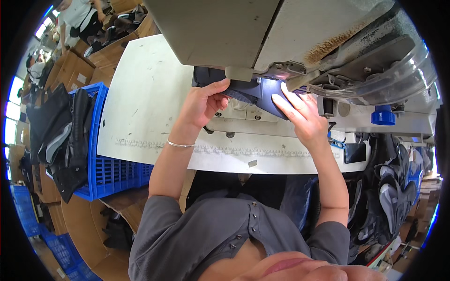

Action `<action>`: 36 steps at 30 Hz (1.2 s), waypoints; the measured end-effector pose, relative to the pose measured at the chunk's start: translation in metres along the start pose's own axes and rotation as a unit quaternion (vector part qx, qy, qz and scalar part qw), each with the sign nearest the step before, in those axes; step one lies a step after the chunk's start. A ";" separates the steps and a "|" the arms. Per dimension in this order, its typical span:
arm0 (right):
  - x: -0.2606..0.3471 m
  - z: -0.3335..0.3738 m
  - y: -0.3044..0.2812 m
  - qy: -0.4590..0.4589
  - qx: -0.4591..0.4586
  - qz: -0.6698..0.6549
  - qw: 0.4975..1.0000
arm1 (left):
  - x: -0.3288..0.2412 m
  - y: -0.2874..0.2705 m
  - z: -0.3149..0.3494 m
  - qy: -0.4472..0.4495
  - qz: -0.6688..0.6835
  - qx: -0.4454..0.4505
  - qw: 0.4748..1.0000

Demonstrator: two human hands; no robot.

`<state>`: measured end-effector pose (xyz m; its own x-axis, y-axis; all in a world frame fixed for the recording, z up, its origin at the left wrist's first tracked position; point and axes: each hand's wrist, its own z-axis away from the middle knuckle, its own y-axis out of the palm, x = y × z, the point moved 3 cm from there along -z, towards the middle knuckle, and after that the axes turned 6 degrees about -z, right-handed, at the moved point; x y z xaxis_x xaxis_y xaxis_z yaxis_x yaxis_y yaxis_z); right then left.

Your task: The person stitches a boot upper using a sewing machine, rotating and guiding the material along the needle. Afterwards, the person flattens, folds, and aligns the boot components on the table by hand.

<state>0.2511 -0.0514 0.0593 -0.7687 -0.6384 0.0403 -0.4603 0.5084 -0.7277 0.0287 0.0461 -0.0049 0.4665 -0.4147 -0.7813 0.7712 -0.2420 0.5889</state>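
Under the head of a large sewing machine [225,30] lies a dark shoe upper [268,96], with its curved edge toward me. My left hand [204,105] pinches its left part between thumb and curled fingers. On the right part my right hand [302,114] rests with two fingers stretched out and apart, pressing on the surface; its thumb is hidden. A bright lamp lights the upper beside the right fingertips. The machine's head covers the far side of the piece, and I cannot make out the needle.
The white worktable [140,93] has a printed ruler along its near side. A blue crate [96,140] with dark pieces stands at the left. A phone [355,153] lies at the table's right end, near piled shoe uppers [389,196]. Cardboard boxes [70,70] and a person [79,16] are farther back.
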 end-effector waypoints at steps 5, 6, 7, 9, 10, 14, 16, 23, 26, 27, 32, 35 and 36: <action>-0.009 0.001 0.005 0.001 0.015 0.018 1.000 | -0.001 -0.001 -0.007 0.009 0.003 0.013 1.000; -0.009 0.002 0.004 -0.022 -0.003 0.029 0.999 | -0.001 -0.002 -0.008 0.009 0.003 0.014 1.000; -0.014 0.002 0.006 -0.002 0.013 0.023 1.000 | -0.001 -0.002 -0.010 0.009 0.002 0.016 1.000; -0.019 0.003 0.007 -0.003 0.008 0.016 1.000 | -0.002 -0.002 -0.013 0.015 0.004 0.021 1.000; -0.021 0.004 0.008 -0.012 0.007 0.025 1.000 | -0.002 -0.002 -0.015 0.021 0.007 0.027 0.999; -0.031 0.006 0.015 0.048 0.030 -0.008 0.998 | -0.003 -0.004 -0.022 0.023 0.020 0.038 0.999; -0.033 0.005 0.017 0.081 0.030 -0.033 0.996 | -0.001 -0.005 -0.025 0.014 0.031 0.059 0.998; -0.023 0.012 0.013 0.072 0.039 0.050 0.995 | -0.002 -0.005 -0.024 -0.043 0.056 0.065 0.995; -0.043 0.026 0.023 0.073 0.020 0.036 0.996 | -0.015 0.005 0.004 -0.087 -0.082 0.125 0.985; -0.056 0.028 0.028 0.077 0.018 0.009 0.997 | -0.020 0.004 0.019 -0.087 -0.249 0.069 0.962; -0.098 0.027 0.060 0.156 0.064 0.057 0.984 | -0.086 0.030 0.094 0.392 -0.686 -0.178 0.586; -0.060 0.026 0.058 0.311 -0.092 0.011 0.946 | -0.106 0.037 0.106 0.379 -0.857 -0.179 0.300; -0.037 0.029 0.054 0.360 -0.186 -0.078 0.911 | -0.107 0.037 0.107 0.355 -0.875 -0.148 0.293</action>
<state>0.2674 -0.0171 -0.0013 -0.7122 -0.2430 0.6585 -0.6039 0.6903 -0.3984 -0.0391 -0.0126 0.1223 -0.8647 0.4300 0.2597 0.0531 0.5923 -0.8040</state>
